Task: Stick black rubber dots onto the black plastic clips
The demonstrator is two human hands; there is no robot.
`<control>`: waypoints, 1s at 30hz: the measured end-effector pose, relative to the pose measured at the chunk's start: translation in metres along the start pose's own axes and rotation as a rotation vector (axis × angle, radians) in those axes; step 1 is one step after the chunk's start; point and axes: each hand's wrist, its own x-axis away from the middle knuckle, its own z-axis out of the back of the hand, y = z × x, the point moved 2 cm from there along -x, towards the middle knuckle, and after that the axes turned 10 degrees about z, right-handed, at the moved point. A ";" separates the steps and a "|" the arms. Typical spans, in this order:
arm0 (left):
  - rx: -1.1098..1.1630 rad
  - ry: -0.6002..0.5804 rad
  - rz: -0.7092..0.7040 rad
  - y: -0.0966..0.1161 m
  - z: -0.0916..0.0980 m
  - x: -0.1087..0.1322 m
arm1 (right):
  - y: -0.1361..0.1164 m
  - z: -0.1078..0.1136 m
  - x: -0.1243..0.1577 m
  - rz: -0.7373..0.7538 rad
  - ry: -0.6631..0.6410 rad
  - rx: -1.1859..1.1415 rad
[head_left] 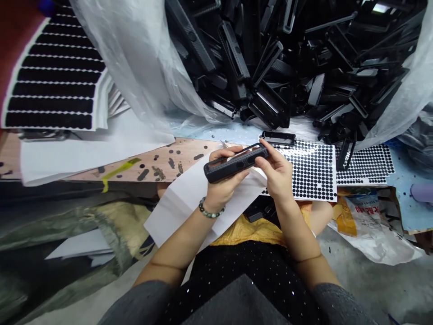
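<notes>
Both my hands hold one long black plastic housing [236, 165] with an open window along its top and a carbon-fibre-like texture. My left hand [221, 187], with a bead bracelet at the wrist, wraps round its left part from below. At the right end, my right hand [280, 174] grips it, the thumb pressed on its side. Just beyond my right fingers lies another black frame-shaped piece [278, 138]. Beneath my right hand is a white sheet of round black stickers [313, 174]. A blank white sheet [182, 198] lies below my left hand.
A clear plastic bag [135, 58] heaped with black plastic parts [270, 99] fills the back. Stacked sheets of black strips [54, 76] are at the left. Yellow tape [122, 171] sticks to the table edge. A second dot sheet [367, 169] is at the right.
</notes>
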 end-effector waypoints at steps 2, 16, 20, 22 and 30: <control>-0.233 -0.118 -0.039 -0.004 0.006 -0.010 | 0.000 0.021 0.004 -0.035 -0.005 0.013; -1.297 -0.437 -0.056 -0.047 -0.080 -0.102 | 0.033 0.070 -0.027 -0.048 -0.098 0.989; -0.854 -0.239 -0.050 -0.027 -0.051 -0.095 | 0.045 0.056 -0.042 -0.063 -0.171 1.050; -0.517 -0.198 0.146 -0.019 -0.035 -0.084 | 0.047 0.053 -0.046 -0.093 -0.173 1.056; 0.203 -0.088 0.632 -0.020 -0.014 -0.034 | 0.032 0.040 -0.036 -0.062 -0.003 0.403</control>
